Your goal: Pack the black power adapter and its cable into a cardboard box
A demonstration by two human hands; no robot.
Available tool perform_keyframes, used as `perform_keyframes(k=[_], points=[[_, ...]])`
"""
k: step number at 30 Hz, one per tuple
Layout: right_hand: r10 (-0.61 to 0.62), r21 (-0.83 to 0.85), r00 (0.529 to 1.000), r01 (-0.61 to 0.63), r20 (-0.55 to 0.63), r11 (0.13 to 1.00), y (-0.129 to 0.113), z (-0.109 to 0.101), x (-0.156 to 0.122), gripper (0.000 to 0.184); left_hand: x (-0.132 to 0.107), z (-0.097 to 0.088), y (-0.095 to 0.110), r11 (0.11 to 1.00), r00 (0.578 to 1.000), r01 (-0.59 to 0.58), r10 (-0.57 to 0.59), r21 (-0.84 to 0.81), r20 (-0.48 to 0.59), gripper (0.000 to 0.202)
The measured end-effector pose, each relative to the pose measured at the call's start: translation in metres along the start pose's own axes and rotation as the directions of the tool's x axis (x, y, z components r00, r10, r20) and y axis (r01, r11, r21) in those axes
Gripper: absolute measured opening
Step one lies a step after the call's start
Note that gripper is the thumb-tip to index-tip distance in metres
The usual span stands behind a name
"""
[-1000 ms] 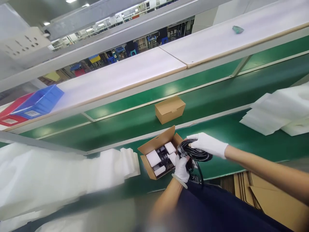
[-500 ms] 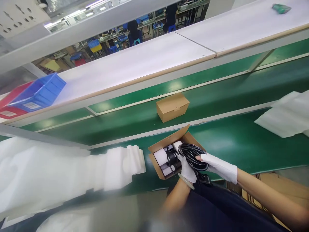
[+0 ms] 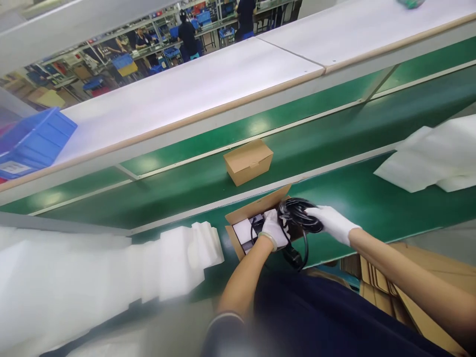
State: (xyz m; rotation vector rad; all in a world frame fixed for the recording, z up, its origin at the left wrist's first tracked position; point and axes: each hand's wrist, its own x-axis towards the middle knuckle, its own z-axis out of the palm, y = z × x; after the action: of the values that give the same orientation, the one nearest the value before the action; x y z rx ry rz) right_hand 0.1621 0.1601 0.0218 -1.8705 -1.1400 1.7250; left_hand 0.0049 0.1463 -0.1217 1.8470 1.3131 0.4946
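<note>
An open cardboard box [image 3: 258,204] stands on the green work surface in front of me, its flaps up. Inside it are a white block [image 3: 242,231] and some black parts partly covered by my hand. My left hand [image 3: 274,230], in a white glove, reaches into the box; its fingertips are hidden among the contents. My right hand [image 3: 331,222], gloved too, is closed on a coil of black cable [image 3: 295,212] over the box's right end. From the coil a loop hangs down with a black plug-like end [image 3: 293,258] near the front edge.
A closed cardboard box [image 3: 248,162] sits behind the rail. White foam pieces [image 3: 180,260] are piled at left, and white sheets [image 3: 427,156] lie at right. A blue bin [image 3: 39,141] rests on the white shelf [image 3: 193,91]. Flattened cardboard [image 3: 383,287] is stacked below the front edge.
My left hand has moved from beneath the cable coil further into the box. The coil is still in my right hand, and its plug-like end now dangles in front. The camera view has shifted.
</note>
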Motion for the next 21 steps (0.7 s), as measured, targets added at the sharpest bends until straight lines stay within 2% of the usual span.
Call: perform_keyframes(k=[1,3,4,6,8,11,16,18,21], points=[[0.020,-0.156,0.999,-0.024,-0.028,0.988,-0.006,0.001,0.004,0.046,-0.001,0.005,0.002,0.999,1.000,-0.010,0.010,0.043,0.013,0.046],[0.017,-0.479,0.992,-0.075,-0.123,0.875,-0.018,0.004,0.013,0.044,-0.008,0.007,0.003,0.983,0.999,-0.038,0.031,0.181,0.039,0.048],[0.018,-0.599,0.986,-0.114,-0.165,0.793,-0.024,0.007,0.018,0.043,-0.013,0.006,0.003,0.963,0.998,-0.046,0.033,0.265,0.050,0.048],[0.064,-0.726,0.977,-0.194,-0.203,0.660,-0.035,0.014,0.029,0.045,-0.022,0.000,0.000,0.910,0.997,-0.049,0.022,0.413,0.070,0.047],[0.091,-0.775,0.979,-0.201,-0.183,0.599,-0.044,0.026,0.041,0.044,-0.029,-0.005,-0.003,0.872,0.998,-0.030,0.000,0.489,0.061,0.047],[0.047,-0.833,0.992,-0.126,-0.120,0.538,-0.054,0.044,0.058,0.037,-0.035,-0.007,-0.007,0.883,0.999,-0.007,-0.017,0.469,0.048,0.048],[0.250,-0.840,0.968,-0.164,-0.035,0.518,-0.056,0.059,0.082,0.042,-0.044,-0.003,-0.019,0.893,0.998,-0.033,0.007,0.449,0.061,0.046],[0.200,-0.854,0.978,-0.145,-0.049,0.499,-0.049,0.068,0.088,0.044,-0.046,-0.002,-0.025,0.900,0.998,-0.048,0.024,0.434,0.061,0.043],[0.004,-0.869,0.998,-0.058,-0.064,0.491,-0.033,0.089,0.092,0.043,-0.050,-0.007,-0.030,0.918,0.997,-0.058,0.032,0.391,0.073,0.038]])
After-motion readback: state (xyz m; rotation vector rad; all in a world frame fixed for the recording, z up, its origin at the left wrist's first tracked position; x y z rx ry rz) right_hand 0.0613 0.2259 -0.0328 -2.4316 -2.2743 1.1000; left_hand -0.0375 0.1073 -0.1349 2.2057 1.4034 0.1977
